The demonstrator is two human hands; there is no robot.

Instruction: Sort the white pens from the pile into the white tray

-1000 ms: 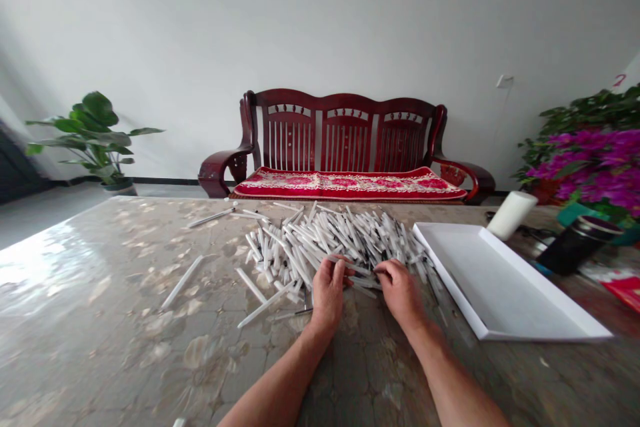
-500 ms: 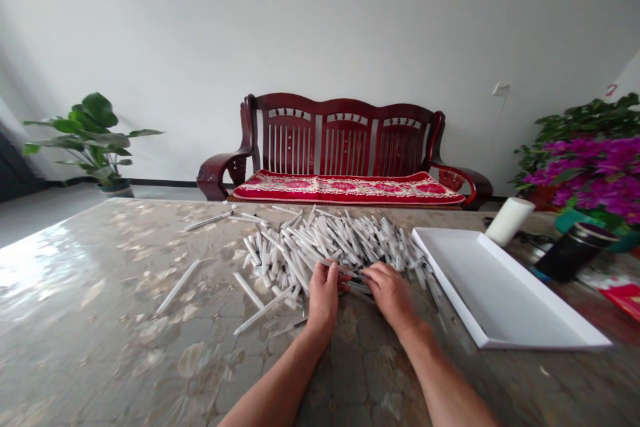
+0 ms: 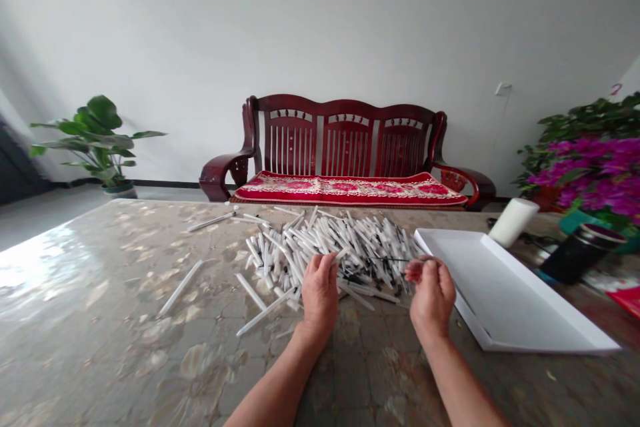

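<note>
Wall (image 3: pixel 320 27) marked "2" (image 3: pixel 616 89); L hand (image 3: pixel 320 292) on pen pile (image 3: pixel 340 240); R hand (image 3: pixel 433 295) pinches refill (image 3: pixel 395 259).

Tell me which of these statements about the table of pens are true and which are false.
1. A pile of white pen tubes lies on the marble table. True.
2. The white tray lies left of the pile. False: it lies to the right of it.
3. The right hand pinches a thin dark rod at its fingertips. True.
4. The left hand rests on the wooden bench. False: it is at the near edge of the pile, fingers among the tubes.
5. The purple flowers stand at the far left. False: they are at the right; a green plant stands at the left.
</note>
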